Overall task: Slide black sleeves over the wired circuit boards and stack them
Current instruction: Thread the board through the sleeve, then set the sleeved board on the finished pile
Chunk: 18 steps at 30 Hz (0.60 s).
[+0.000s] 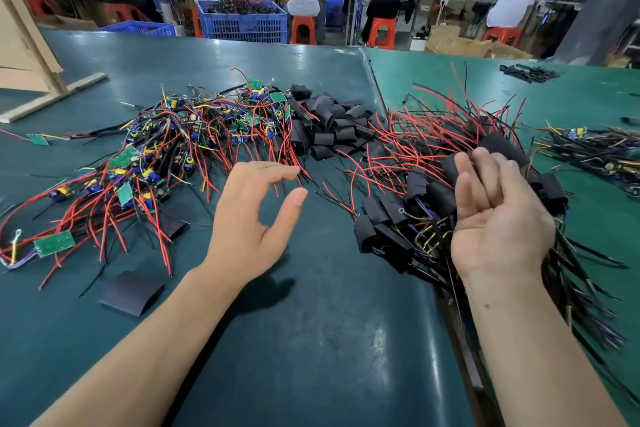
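A tangled heap of bare green circuit boards with red and black wires lies on the left of the green table. Behind the middle sits a pile of empty black sleeves. On the right lies a stack of sleeved boards, wires fanning out. My left hand hovers over the table between the heaps, fingers loosely curved, thumb apart, holding nothing. My right hand is palm up above the sleeved stack, fingers relaxed and empty. Two loose flat sleeves lie near my left forearm.
A seam splits the dark green mat from a lighter one on the right. Another wired bundle lies at far right. A wooden frame stands at far left. Several people sit at benches behind, with blue crates and orange stools.
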Available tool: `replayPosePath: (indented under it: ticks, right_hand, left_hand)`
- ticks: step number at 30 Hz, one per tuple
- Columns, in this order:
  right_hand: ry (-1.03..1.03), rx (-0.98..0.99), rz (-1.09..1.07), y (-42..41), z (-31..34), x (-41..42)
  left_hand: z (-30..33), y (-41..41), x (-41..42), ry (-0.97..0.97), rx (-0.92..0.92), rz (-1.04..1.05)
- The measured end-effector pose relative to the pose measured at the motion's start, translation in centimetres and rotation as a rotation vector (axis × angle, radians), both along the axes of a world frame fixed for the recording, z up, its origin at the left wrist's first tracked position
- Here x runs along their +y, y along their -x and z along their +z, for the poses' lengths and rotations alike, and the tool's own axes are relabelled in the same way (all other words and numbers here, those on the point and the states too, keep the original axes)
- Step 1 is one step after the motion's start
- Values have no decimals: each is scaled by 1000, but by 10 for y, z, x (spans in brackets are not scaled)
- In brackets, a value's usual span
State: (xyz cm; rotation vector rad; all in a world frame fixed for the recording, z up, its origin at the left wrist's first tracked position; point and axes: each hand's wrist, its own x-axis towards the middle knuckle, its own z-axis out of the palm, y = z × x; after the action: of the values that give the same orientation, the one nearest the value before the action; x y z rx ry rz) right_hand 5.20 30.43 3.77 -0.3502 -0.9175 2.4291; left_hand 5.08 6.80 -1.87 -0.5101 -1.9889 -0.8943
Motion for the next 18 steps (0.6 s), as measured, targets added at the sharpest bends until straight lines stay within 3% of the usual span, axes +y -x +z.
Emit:
replayPosePath:
  ticks: [3,7,13,15,18]
  right_hand:
    - [-202,0,4,0,-2,-4]
    - [-436,17,104,-1,-9,-14]
    - [-761,105,154,-9,-17,-28]
    - [-809,133,172,-12,-17,-31]
    - [-867,142,190,-15,-18,-35]
  left_hand:
    - [0,4,-3,84,-41,116]
    - [0,8,-16,214,-217,451]
    - [6,2,-60,149,-720,1011]
    - [7,-1,-67,94,-815,1065]
    - [8,-1,-71,-15,-827,974]
